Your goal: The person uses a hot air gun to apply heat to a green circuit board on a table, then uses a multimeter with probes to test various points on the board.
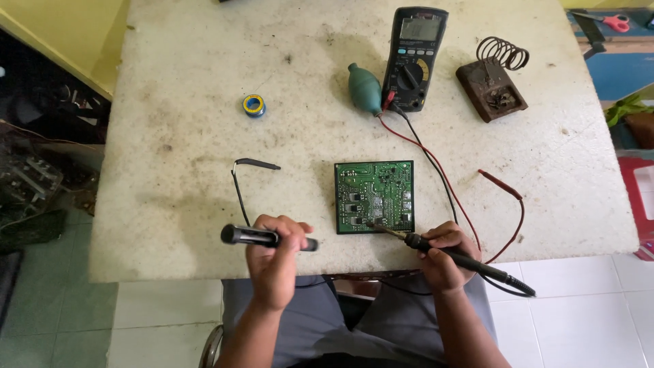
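Note:
A green circuit board (375,196) lies flat near the front edge of a worn white table (204,136). My right hand (444,257) grips a black soldering iron (458,257) whose tip touches the board's lower edge. Left of the board, my left hand (275,253) holds a black cylindrical tool (248,236) sideways just above the table. A black probe (257,163) with its lead rests on the table behind that hand.
A dark multimeter (414,60) stands at the back, with red and black leads trailing toward the front right. A teal rubber blower bulb (364,88), a small solder spool (253,105) and a rusty iron stand with a coil (494,83) sit nearby. Red-handled scissors (616,22) lie on a far-right shelf.

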